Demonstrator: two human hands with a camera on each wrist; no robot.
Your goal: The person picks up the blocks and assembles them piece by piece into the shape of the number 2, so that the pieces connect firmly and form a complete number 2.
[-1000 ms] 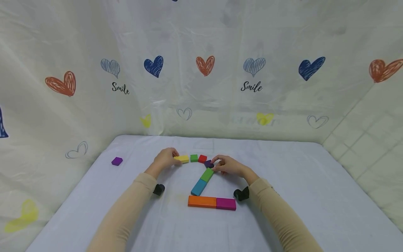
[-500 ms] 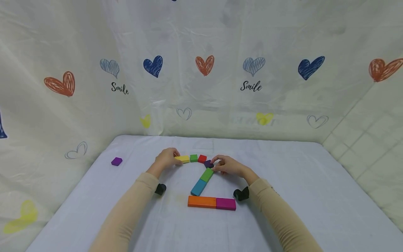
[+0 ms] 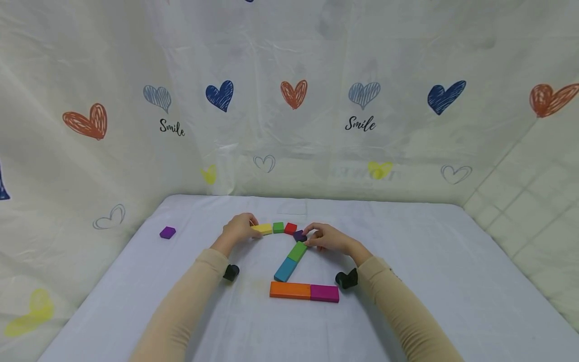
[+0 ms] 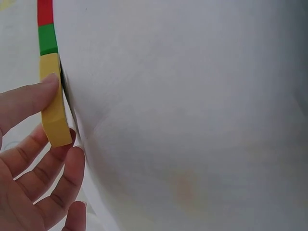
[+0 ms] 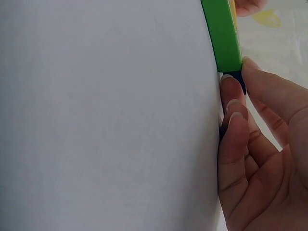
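Observation:
My left hand [image 3: 238,230] holds a yellow block [image 4: 52,115], its thumb on one long side and fingers at the far end. A green block [image 4: 47,39] and a red block [image 4: 45,12] continue the row from the yellow one. On the other side my right hand [image 3: 330,237] pinches a dark purple block [image 3: 299,236] with thumb and fingertips; the fingers hide much of it in the right wrist view. Its thumb tip is right at the end of a longer green block [image 5: 224,38]. A blue block [image 3: 286,269] meets that green block in a slanting line.
An orange block [image 3: 290,290] and a magenta block [image 3: 324,293] lie end to end nearer the front. One purple block [image 3: 168,232] sits apart at the left on the white-covered table [image 3: 407,241]. Behind the table hangs a heart-printed sheet [image 3: 316,60].
My left hand and the yellow block have shifted slightly right, toward the small green block. The right hand stays where it was.

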